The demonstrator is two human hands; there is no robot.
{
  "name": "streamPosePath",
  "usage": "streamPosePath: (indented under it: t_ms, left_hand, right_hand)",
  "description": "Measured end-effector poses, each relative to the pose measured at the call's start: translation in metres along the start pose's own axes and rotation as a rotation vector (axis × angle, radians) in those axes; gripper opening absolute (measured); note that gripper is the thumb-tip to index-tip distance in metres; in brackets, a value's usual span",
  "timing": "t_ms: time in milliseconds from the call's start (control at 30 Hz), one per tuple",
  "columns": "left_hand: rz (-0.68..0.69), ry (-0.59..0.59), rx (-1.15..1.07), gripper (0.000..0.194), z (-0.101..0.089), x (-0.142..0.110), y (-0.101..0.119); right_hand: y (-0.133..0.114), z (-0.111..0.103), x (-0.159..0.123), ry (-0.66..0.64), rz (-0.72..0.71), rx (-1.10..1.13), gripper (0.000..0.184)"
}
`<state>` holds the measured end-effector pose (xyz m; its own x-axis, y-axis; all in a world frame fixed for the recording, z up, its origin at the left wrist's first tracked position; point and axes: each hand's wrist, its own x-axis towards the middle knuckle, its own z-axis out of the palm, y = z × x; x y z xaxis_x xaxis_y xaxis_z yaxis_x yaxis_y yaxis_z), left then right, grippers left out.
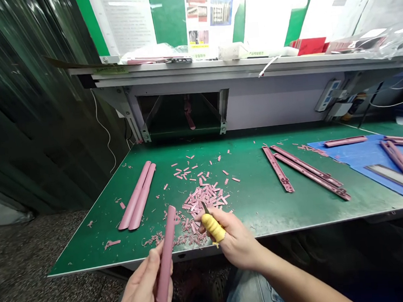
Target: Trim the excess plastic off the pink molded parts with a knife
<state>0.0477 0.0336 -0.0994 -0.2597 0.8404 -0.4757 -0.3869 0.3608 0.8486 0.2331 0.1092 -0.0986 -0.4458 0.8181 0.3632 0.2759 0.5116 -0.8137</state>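
My left hand (143, 290) is closed around a long pink plastic strip (166, 257) that points up toward the bench edge. My right hand (235, 239) is closed on a small knife with a yellow wrapped handle (213, 226), its short blade (205, 208) pointing up, just right of the strip's top end. A heap of pink plastic trimmings (202, 200) lies on the green bench mat (255, 198) right above both hands.
Two pink strips (138, 196) lie side by side at the left of the mat. Three pink rails (303, 168) lie at the right, more on a blue mat (367, 155). A conveyor opening (184, 115) sits at the back under a shelf.
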Motion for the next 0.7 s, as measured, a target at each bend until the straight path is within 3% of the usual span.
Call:
streamPosePath:
  t_ms: [67,200,367,533,700]
  left_hand:
    - [-0.007,-0.015,-0.018,0.045,0.003,0.004,-0.005]
    - [0.02,-0.049,-0.032,0.04,0.007,0.005,-0.013]
    - [0.018,-0.074,-0.056,0.038,0.008,0.002,-0.013]
    - [0.019,-0.114,-0.061,0.035,0.007,0.001,-0.006]
    - [0.142,-0.115,-0.118,0.033,0.017,0.011,0.013]
  right_hand:
    - [0.005,0.006,0.005,0.014,-0.023,-0.064,0.028]
    - [0.004,0.01,0.023,0.04,-0.066,-0.435,0.049]
    - [-0.001,0.007,0.036,-0.065,-0.077,-0.78,0.059]
    - [-0.006,0.009,0.031,-0.082,-0.1,-0.819,0.052]
    - [-0.025,0.028,0.002,-0.149,-0.204,-0.747,0.038]
